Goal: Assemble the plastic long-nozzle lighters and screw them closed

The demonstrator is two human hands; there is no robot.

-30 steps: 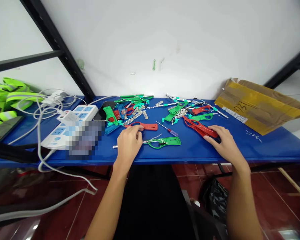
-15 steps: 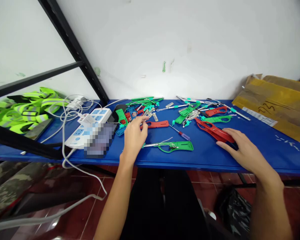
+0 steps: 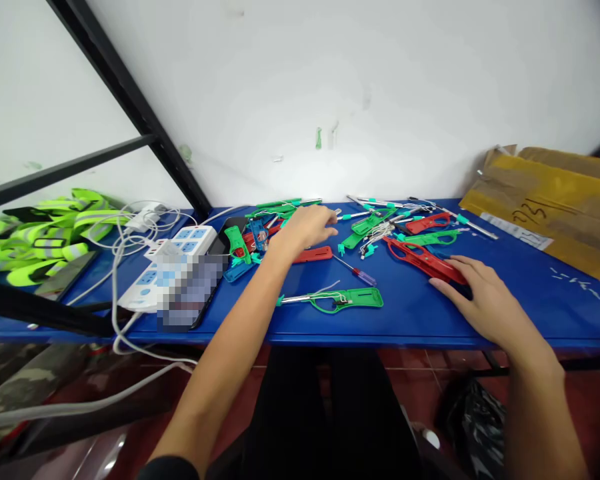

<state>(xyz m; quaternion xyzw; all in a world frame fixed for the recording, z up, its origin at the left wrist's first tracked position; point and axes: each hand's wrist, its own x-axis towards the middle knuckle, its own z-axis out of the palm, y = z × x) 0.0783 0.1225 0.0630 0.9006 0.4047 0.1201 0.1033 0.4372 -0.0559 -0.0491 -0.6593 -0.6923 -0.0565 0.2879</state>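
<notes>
My left hand (image 3: 307, 228) reaches over the loose parts at the table's middle, fingers bent and thumb apart, with nothing visibly held. Just past its fingertips is a small clear part (image 3: 338, 212). My right hand (image 3: 485, 293) rests on the table with thumb and fingers around the end of a red lighter handle (image 3: 425, 261). Under my left wrist lies a red half-shell (image 3: 314, 254), partly covered. A screwdriver (image 3: 363, 275) with a purple clear grip lies between my hands. Nearer me is an open green lighter half-shell (image 3: 363, 298) with a metal tube and wires.
More green and red shells, tubes and wires are heaped at the back (image 3: 373, 227). A power strip (image 3: 180, 257) and a phone (image 3: 193, 293) lie at left, beside reflective vests (image 3: 55, 233). A cardboard box (image 3: 550, 200) stands at right. A black rack post (image 3: 145, 100) rises at left.
My left hand has moved forward and to the right, away from the near end of the red half-shell. My right hand stays at the red lighter handle. The view has shifted slightly.
</notes>
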